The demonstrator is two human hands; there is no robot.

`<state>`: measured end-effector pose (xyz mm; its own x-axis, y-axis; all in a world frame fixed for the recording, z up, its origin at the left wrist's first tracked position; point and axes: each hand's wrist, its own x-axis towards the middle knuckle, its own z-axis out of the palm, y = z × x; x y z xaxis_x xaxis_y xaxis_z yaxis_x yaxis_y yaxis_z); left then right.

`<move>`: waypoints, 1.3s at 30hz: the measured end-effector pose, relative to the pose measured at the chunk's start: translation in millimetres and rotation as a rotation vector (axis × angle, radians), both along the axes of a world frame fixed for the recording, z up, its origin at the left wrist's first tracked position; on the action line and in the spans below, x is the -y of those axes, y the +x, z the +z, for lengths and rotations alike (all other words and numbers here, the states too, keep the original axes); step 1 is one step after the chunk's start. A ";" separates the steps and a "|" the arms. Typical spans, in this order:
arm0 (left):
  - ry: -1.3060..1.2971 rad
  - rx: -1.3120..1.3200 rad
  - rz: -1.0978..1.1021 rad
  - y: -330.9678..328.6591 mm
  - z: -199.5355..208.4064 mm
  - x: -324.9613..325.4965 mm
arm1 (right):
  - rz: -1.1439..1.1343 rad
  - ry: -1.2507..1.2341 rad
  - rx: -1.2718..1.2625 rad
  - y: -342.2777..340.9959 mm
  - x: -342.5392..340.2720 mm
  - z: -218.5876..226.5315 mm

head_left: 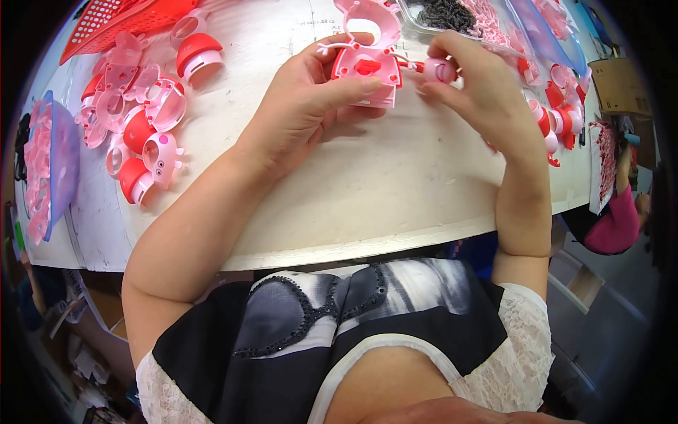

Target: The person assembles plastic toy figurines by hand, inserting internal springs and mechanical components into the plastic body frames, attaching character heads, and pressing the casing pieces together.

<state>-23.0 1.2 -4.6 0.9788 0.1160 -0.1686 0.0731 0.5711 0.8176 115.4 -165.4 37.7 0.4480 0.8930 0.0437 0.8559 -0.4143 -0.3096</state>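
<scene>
My left hand [300, 102] is closed around a pink and red plastic toy piece [385, 74], its thumb lying across the front. A ring-shaped pink part stands up from the top of this piece, and thin pale arms stick out at its sides. At its right side, my right hand [484, 85] pinches a small round pink part [439, 69] between thumb and fingers. A short red and white bit lies between the round part and the toy piece; whether they are joined I cannot tell. Both hands are just above the white table [339, 184].
Pink and red toy parts [138, 131] lie heaped on the left, below a red perforated basket [106, 32]. A clear tray [424, 28] of small black and pink pieces stands at the back. More parts [561, 116] lie right. Beyond, a person's magenta sleeve [616, 225] shows.
</scene>
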 end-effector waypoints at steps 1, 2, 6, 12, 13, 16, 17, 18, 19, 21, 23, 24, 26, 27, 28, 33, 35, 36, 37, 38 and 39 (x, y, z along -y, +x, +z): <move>0.000 -0.002 0.008 -0.5 -1.9 -1.4 | 0.008 0.000 -0.002 3.2 3.2 3.7; -0.023 -0.008 -0.027 1.4 -0.3 0.2 | 0.008 0.123 0.003 5.9 13.7 14.3; -0.029 0.050 -0.043 3.7 -1.3 4.5 | 0.152 0.398 -0.114 -0.3 10.8 45.7; 0.067 -0.057 -0.092 -0.5 0.1 2.3 | 0.309 0.132 0.141 -27.1 -24.8 82.4; 0.065 -0.055 -0.100 0.7 0.1 5.1 | 0.301 0.128 0.143 -28.2 -25.6 85.1; 0.040 0.009 -0.062 2.3 -0.9 10.0 | 0.399 0.144 0.169 -28.2 -30.8 85.5; 0.054 -0.015 -0.057 0.0 -1.9 8.1 | 0.446 0.131 0.154 -24.1 -35.7 78.5; 0.068 -0.040 -0.050 -2.3 -3.4 6.4 | 0.495 0.120 0.138 -21.9 -40.0 73.1; 0.066 -0.039 -0.046 -3.1 -3.8 5.7 | 0.499 0.118 0.138 -23.3 -41.3 73.8; 0.068 -0.026 -0.064 -4.9 -5.5 3.2 | 0.507 0.077 0.132 -25.2 -44.9 74.0; 0.062 -0.016 -0.097 -1.2 -0.7 7.9 | 0.498 0.050 0.158 -24.5 -40.6 78.7; 0.062 -0.020 -0.115 0.3 1.2 9.7 | 0.503 0.034 0.171 -23.7 -39.0 80.1; 0.068 -0.007 -0.112 -0.5 1.0 7.7 | 0.510 0.032 0.112 -21.4 -42.9 76.3; 0.073 0.010 -0.118 -0.6 0.3 7.2 | 0.509 0.026 0.056 -20.2 -44.5 74.4; 0.073 0.009 -0.116 -0.5 -0.7 7.0 | 0.511 0.026 0.055 -18.0 -46.1 72.8; 0.117 0.016 -0.154 1.3 -4.1 7.5 | 0.491 -0.095 0.077 -16.5 -50.1 81.8; 0.140 -0.008 -0.150 1.0 -3.2 8.2 | 0.525 -0.080 0.088 -10.4 -49.2 78.5; 0.165 -0.031 -0.143 0.9 -3.1 8.5 | 0.534 -0.079 0.107 -9.8 -48.6 78.5; 0.164 -0.034 -0.145 1.0 -3.6 8.5 | 0.544 -0.077 0.126 -9.2 -48.3 78.4; 0.158 -0.039 -0.149 1.2 -4.3 8.3 | 0.542 -0.078 0.123 -10.2 -49.1 78.5; 0.151 -0.043 -0.152 1.4 -5.0 8.1 | 0.492 -0.122 0.065 -12.5 -50.8 78.6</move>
